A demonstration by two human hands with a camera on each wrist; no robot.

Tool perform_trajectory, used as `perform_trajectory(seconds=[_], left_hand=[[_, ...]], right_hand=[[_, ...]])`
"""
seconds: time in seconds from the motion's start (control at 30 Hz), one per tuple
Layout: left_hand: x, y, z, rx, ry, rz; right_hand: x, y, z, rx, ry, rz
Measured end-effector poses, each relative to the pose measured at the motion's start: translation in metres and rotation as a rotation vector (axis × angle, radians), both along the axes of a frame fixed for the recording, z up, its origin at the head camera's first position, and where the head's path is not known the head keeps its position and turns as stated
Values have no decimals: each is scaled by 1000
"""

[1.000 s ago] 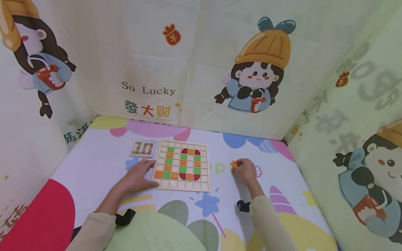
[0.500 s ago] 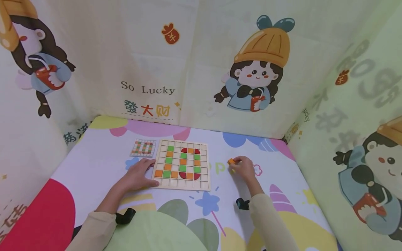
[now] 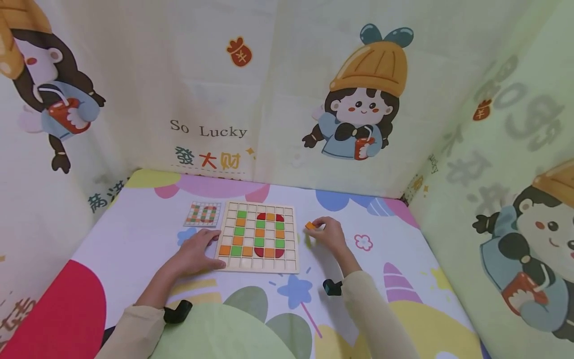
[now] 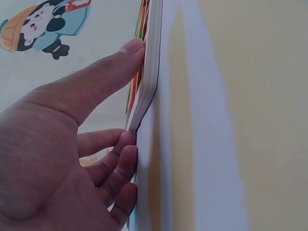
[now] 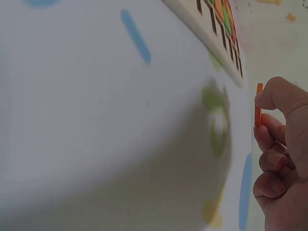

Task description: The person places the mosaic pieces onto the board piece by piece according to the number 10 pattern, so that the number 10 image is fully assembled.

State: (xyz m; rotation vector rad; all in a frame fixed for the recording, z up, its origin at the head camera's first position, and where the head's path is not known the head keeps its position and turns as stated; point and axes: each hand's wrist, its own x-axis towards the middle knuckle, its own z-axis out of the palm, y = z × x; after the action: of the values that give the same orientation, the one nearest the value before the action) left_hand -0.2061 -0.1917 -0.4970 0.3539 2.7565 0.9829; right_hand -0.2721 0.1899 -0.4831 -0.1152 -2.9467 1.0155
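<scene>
My right hand (image 3: 331, 235) pinches a small orange square tile (image 3: 310, 226) by its edges, just right of a wooden grid board (image 3: 291, 265). In the right wrist view the orange tile (image 5: 258, 105) stands on edge between thumb and forefinger, the other fingers curled. Orange, green and dark red tiles on the board form a "10"; the red ones have rounded corners. My left hand (image 3: 197, 253) rests against the board's left edge, thumb near the front corner and forefinger farther back. In the left wrist view the thumb (image 4: 113, 72) lies straight along the board's rim (image 4: 151, 62).
A small card (image 3: 203, 214) printed with a gridded "10" lies beyond my left hand, next to the board. The tabletop (image 3: 251, 286) has a colourful printed cover. Cartoon-printed curtains (image 3: 278, 99) stand along the back and both sides.
My right hand has moved left with the orange tile, from well right of the board to close beside its right edge. My left hand stays at the board's left edge.
</scene>
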Motion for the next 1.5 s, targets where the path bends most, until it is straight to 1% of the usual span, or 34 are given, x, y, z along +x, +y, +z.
perform_trajectory(seconds=[0.23,0.4,0.53,0.67,0.8,0.9,1.1,1.27,1.5], left_hand=[[0,-5,-5,0,2,-3],[0,-3,-3,4,4,4],[-1,-1,-1,0,-15,7],[-2,0,-1,-8,-23,17],[-2,0,0,-2,-11,23],[-1,1,0,4,-3,17],[1,0,2,-3,-3,34],[1,-1,3,-2,1,32],[0,-1,-2,-6,-4,33]], right_hand=[[-9,-31,5,-2,-12,61],[-16,-51,12,-17,1,109],[-19,-67,16,-24,-13,130],[-21,-83,17,-33,1,182],[-25,-96,15,-45,22,228],[-27,-105,14,-51,8,229],[-32,-122,10,-68,-43,236],[-35,-132,9,-64,-48,258],[-32,-138,10,-95,-83,271]])
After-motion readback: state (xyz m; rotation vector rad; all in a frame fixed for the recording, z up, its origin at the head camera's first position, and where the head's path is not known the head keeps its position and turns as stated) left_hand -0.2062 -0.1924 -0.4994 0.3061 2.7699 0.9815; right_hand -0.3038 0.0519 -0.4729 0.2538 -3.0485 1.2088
